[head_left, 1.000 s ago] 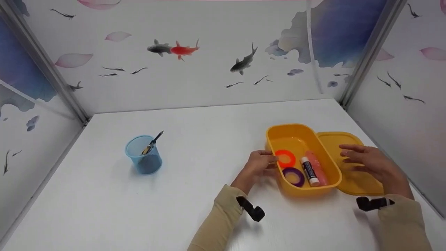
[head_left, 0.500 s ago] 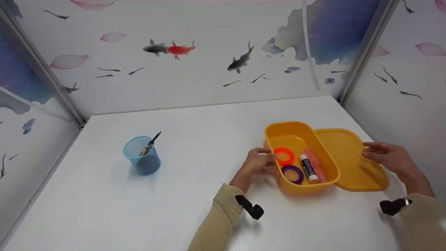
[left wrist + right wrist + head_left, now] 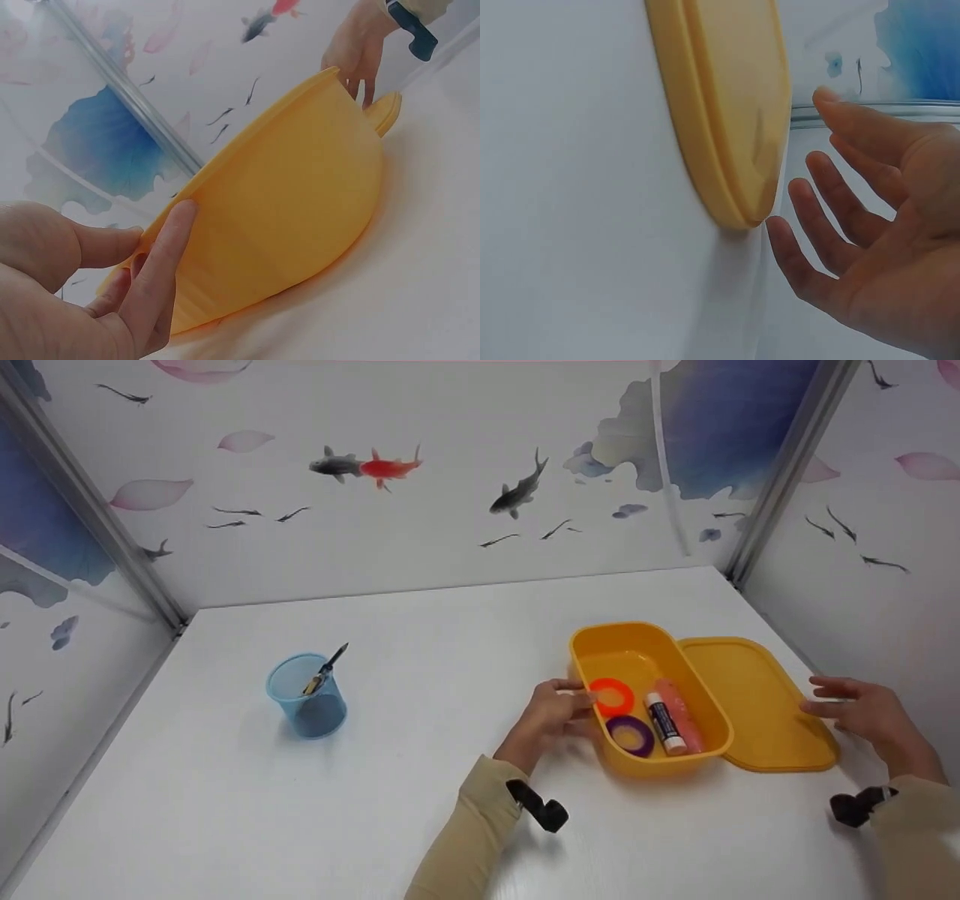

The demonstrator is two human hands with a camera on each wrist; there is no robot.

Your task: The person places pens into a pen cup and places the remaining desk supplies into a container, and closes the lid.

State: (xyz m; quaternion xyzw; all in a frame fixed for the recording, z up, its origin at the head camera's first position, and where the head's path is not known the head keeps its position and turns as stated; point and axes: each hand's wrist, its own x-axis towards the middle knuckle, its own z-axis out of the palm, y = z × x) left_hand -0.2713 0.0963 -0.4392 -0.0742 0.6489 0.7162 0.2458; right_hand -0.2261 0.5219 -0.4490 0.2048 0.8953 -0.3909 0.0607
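A yellow plastic box (image 3: 645,641) sits open-topped at the right of the table, tilted slightly in the head view. Inside it lie an orange ring (image 3: 613,697), a purple tape roll (image 3: 630,736), a glue stick (image 3: 666,725) and a pink stick-like item (image 3: 679,716). My left hand (image 3: 551,714) holds the box's left side, thumb at the rim and fingers against the outer wall (image 3: 285,202). The flat yellow lid (image 3: 765,705) lies right of the box, partly hidden by it. Near the lid's right edge, my right hand (image 3: 862,712) has its fingers spread and relaxed, holding nothing.
A light blue cup (image 3: 307,701) stands at the left of the white table, with a dark pointed tool (image 3: 327,667) sticking out. Printed panels (image 3: 450,510) with fish close in the back and both sides.
My right hand has moved right, from over the lid to beyond its right edge. My left hand stays at the box. The view has shifted slightly.
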